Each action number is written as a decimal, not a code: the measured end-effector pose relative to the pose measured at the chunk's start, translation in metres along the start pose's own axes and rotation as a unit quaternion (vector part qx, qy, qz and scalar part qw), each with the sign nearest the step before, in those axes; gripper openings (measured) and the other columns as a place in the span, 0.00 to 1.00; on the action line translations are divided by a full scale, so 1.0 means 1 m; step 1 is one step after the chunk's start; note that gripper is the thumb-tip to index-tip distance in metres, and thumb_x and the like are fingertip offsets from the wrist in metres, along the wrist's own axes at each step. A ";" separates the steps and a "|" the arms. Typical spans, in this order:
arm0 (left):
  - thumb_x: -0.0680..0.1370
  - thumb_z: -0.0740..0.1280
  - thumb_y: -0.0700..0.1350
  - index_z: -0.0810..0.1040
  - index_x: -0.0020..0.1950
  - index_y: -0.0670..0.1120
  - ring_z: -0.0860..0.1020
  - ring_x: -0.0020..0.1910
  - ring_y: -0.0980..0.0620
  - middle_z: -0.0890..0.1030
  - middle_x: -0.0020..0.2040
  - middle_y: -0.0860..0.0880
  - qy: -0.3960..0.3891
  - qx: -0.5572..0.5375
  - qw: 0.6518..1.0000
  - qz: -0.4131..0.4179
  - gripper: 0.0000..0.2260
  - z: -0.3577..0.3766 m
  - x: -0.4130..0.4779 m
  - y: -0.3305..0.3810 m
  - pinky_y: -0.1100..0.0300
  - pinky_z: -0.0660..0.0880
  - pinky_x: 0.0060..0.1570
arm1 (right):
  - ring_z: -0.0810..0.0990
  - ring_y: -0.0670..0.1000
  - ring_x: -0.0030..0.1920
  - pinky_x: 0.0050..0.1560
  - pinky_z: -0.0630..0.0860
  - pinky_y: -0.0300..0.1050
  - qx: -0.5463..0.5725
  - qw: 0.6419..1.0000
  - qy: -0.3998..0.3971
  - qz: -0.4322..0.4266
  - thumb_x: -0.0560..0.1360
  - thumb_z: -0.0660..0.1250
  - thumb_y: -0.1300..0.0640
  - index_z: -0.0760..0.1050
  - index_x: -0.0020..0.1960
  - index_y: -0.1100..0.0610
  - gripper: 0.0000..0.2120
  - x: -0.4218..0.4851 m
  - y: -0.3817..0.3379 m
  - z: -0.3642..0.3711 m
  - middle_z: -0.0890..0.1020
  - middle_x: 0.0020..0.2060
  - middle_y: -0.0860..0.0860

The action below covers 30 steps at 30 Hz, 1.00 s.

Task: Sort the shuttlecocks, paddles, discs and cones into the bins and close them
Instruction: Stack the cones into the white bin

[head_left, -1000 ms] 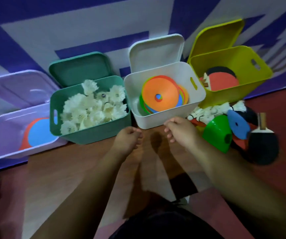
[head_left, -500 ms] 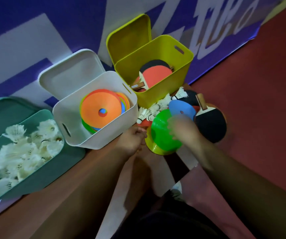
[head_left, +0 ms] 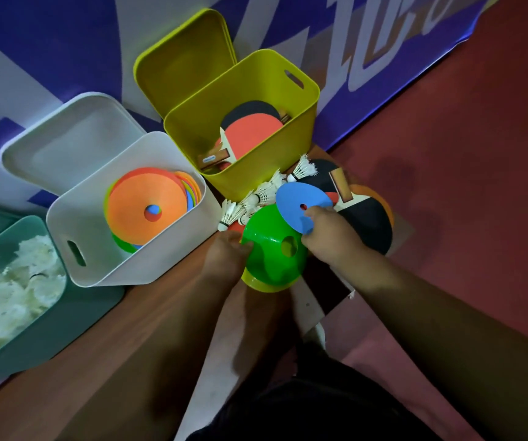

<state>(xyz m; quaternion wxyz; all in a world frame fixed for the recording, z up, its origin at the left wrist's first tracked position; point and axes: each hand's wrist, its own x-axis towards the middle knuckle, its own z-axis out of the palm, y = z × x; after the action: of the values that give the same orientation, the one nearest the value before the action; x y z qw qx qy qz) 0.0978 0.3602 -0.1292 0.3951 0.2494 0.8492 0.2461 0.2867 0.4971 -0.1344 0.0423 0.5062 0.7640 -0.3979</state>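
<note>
Both forearms [head_left: 447,313] are bare; dark clothing [head_left: 304,409], perhaps shorts, below.

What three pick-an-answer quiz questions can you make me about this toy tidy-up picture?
1. Which colour bin holds paddles? A white, B yellow, C teal.
2. What colour is the disc that the right hand pinches? A orange, B red, C blue.
3. The yellow bin has its lid: A shut, B open, C missing.
Answers: 1 B, red and black paddles lie inside the yellow one. 2 C, its fingers pinch a blue disc. 3 B, the lid stands up behind the bin.
</note>
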 end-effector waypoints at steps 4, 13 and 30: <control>0.82 0.69 0.47 0.80 0.48 0.45 0.76 0.41 0.50 0.79 0.42 0.44 0.024 -0.079 0.996 0.026 0.07 -0.002 -0.016 0.001 0.56 0.73 0.41 | 0.79 0.66 0.61 0.57 0.80 0.58 -0.090 0.995 -0.040 -0.014 0.79 0.68 0.60 0.65 0.80 0.56 0.31 0.015 -0.001 0.013 0.69 0.71 0.60; 0.84 0.66 0.45 0.83 0.46 0.49 0.76 0.42 0.52 0.81 0.40 0.51 0.063 -0.278 0.958 -0.003 0.09 -0.026 -0.053 0.011 0.55 0.72 0.47 | 0.80 0.65 0.56 0.41 0.71 0.51 -0.203 0.978 0.028 -0.033 0.81 0.63 0.59 0.72 0.68 0.59 0.16 0.028 -0.013 0.024 0.73 0.68 0.58; 0.82 0.69 0.48 0.85 0.44 0.51 0.80 0.39 0.59 0.84 0.38 0.57 0.238 -0.262 0.934 0.056 0.08 -0.139 -0.096 0.038 0.62 0.76 0.43 | 0.80 0.61 0.43 0.37 0.71 0.49 -0.043 0.961 0.231 -0.146 0.78 0.66 0.51 0.78 0.44 0.55 0.09 0.004 -0.059 0.008 0.80 0.43 0.53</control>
<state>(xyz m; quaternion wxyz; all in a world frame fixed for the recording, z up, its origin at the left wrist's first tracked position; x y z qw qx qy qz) 0.0508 0.2986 0.0254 0.2186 0.1182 0.8086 0.5334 0.2342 0.4852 -0.1080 -0.1728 0.4649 0.8349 -0.2389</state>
